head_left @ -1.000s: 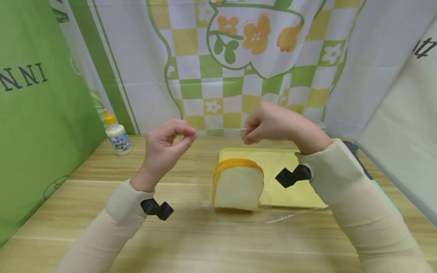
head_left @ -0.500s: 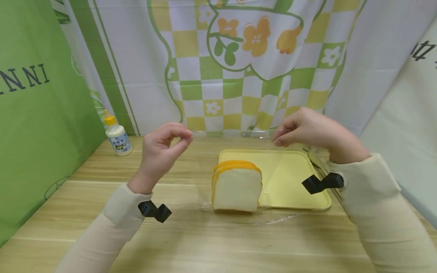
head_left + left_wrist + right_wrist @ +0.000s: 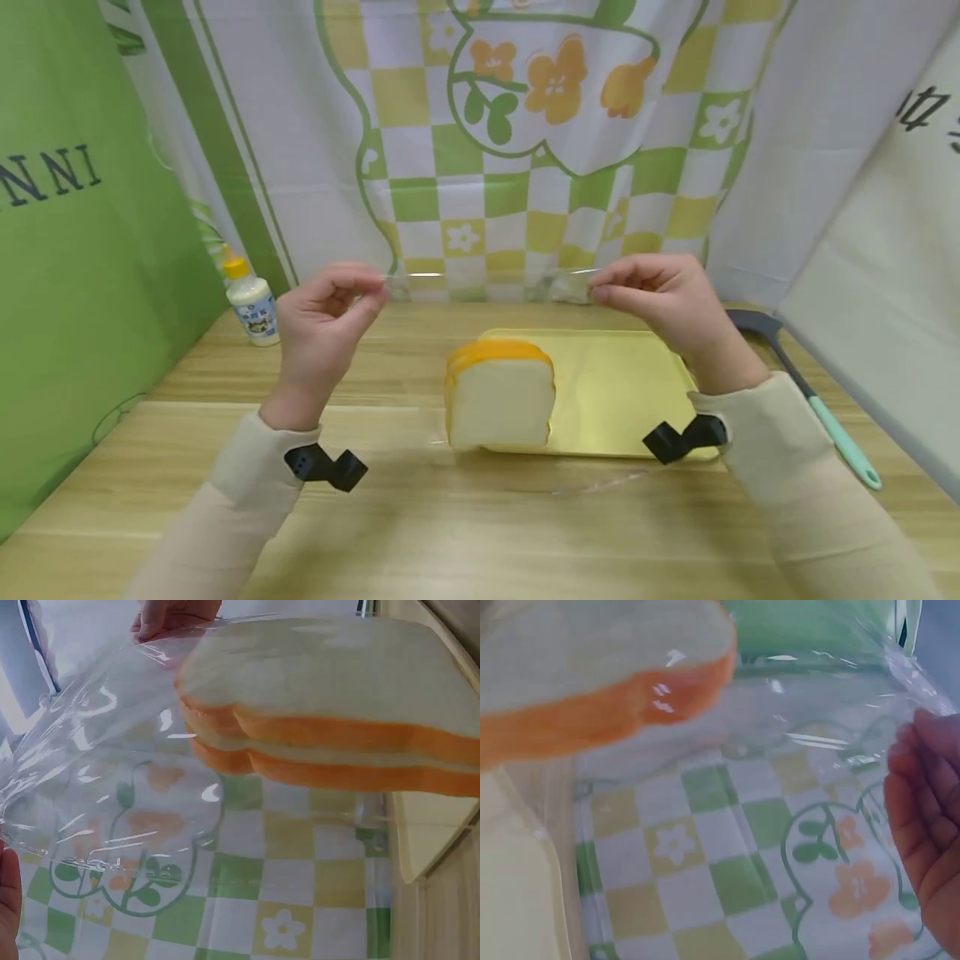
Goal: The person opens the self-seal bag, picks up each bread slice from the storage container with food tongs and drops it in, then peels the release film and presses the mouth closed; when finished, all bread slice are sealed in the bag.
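Observation:
Stretched between both hands is the top edge of a clear plastic bag [image 3: 97, 772]. My left hand [image 3: 315, 329] pinches its left corner between thumb and fingers. At the other corner, my right hand [image 3: 667, 312] pinches the film the same way. Inside the bag, below the hands, slices of bread [image 3: 501, 404] with orange crusts stand upright, stacked face to face. In the head view they overlap the left part of a yellow tray [image 3: 622, 392]. Through the left wrist view, the film runs from the fingers down along the bread [image 3: 337, 675].
A small bottle [image 3: 255, 310] with a yellow nozzle stands at the back left of the wooden table [image 3: 420, 542]. To the right lies a dark spatula with a mint-green handle [image 3: 846, 442], partly behind the right arm. A patterned curtain [image 3: 517, 196] hangs behind.
The hands have spread apart, the right one to the right and then the left one to the left, pulling the bag's edge taut. The bread has shifted slightly left and up.

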Demonstrator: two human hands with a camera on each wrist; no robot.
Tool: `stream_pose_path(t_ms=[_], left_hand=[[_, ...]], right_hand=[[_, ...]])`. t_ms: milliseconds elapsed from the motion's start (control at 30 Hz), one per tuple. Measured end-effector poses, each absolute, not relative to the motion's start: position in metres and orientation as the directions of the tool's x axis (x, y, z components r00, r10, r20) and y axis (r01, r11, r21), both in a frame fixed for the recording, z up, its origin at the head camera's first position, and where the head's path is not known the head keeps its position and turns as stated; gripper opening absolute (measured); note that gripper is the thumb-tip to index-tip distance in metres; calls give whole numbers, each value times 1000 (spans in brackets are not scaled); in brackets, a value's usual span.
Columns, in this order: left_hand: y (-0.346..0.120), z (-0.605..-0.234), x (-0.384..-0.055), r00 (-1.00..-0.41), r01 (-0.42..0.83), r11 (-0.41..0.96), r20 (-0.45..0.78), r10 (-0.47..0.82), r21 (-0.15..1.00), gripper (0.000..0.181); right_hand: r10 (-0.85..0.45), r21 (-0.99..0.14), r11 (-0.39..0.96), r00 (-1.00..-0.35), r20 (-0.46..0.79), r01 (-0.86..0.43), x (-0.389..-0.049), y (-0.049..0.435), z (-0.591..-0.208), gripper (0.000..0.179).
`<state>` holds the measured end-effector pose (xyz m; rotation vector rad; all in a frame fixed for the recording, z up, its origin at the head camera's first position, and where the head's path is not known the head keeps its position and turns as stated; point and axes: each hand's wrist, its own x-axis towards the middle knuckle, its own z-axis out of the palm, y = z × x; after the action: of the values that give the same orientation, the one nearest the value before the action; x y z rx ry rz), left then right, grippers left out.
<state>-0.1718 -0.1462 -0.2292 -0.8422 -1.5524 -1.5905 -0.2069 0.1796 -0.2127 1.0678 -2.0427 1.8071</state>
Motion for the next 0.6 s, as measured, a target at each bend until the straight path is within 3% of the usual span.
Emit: stream_pose_path(t_ms=[133, 300, 400, 500, 600], left_hand=[[-160, -220, -161, -474, 880, -45, 872, -119, 473, 14], [-184, -216, -156, -477, 877, -33, 860, -184, 479, 9], [-199, -223, -161, -523, 846, -15, 823, -223, 533, 9], [-215, -237, -173, -609, 774, 13, 750, -261, 633, 11], [-226, -254, -190, -700, 662, 64, 646, -304, 747, 16]], right_hand=[[-304, -738, -188, -676, 671, -648, -201, 156, -215, 19], [-326, -749, -242, -675, 661, -617, -201, 125, -225, 26], [-358, -783, -197, -700, 618, -590, -211, 105, -239, 19], [-358, -813, -91, -743, 566, -575, -226, 87, -259, 8], [-323, -831, -1, -786, 526, -556, -246, 74, -280, 13]])
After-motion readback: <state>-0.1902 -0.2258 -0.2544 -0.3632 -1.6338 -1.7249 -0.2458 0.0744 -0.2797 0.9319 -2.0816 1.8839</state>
